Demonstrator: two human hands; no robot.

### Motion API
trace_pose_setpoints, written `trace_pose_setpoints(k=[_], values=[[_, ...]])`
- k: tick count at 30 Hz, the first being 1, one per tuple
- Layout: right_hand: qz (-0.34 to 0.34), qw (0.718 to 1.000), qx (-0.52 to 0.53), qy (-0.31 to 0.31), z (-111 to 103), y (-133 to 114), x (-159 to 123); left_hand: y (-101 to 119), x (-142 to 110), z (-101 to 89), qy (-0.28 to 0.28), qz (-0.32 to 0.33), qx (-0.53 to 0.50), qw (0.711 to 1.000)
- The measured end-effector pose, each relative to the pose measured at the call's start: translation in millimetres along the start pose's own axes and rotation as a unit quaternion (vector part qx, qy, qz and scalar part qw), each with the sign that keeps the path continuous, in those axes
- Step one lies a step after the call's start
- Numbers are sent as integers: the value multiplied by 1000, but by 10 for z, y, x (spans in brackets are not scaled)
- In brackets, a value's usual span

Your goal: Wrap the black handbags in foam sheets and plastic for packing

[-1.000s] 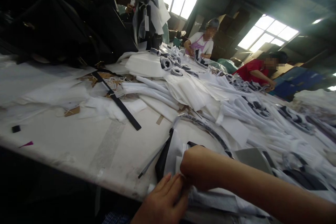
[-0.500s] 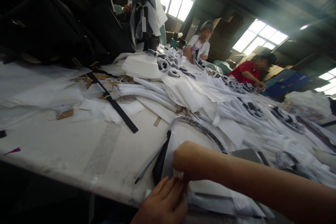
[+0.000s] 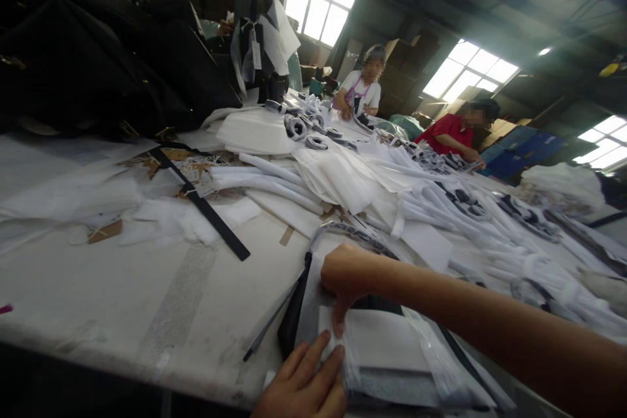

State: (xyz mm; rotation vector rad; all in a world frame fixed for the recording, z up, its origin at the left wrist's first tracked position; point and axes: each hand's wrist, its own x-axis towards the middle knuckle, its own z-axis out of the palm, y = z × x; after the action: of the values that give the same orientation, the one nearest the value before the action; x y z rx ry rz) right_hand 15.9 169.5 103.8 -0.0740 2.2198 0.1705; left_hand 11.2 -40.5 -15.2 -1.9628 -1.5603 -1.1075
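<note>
A dark bag (image 3: 290,321) with grey and black sides lies at the table's front edge, its arched handle (image 3: 337,227) wrapped in clear film. Across it rests a white sheet (image 3: 386,338) with crinkled clear plastic (image 3: 428,353) over its right part. My left hand (image 3: 306,382) lies with stretched fingers on the sheet's left edge. Just above, my right hand (image 3: 345,277) has curled fingers, and its thumb points down onto the sheet near my left fingertips. Whether those curled fingers hold anything is hidden. A thin dark strap (image 3: 267,330) sticks out left of the bag.
Black bags (image 3: 98,72) are heaped at the back left. A black strip (image 3: 210,212) lies on the table (image 3: 132,281). White wrapped tubes and sheets (image 3: 337,176) pile up beyond the bag. Two people (image 3: 360,88) work at the far side, one in red (image 3: 448,134).
My right hand has lifted slightly away from my left, and its thumb now shows, pointing down. More of the white sheet and dark bag is visible under my forearm. The view has shifted a little.
</note>
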Motion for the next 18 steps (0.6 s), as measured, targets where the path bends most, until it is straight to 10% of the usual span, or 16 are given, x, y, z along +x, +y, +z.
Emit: trace_pose_setpoints(k=[18], values=[[75, 976, 195, 54, 189, 408, 76, -87, -55, 114, 19, 52, 59, 997]])
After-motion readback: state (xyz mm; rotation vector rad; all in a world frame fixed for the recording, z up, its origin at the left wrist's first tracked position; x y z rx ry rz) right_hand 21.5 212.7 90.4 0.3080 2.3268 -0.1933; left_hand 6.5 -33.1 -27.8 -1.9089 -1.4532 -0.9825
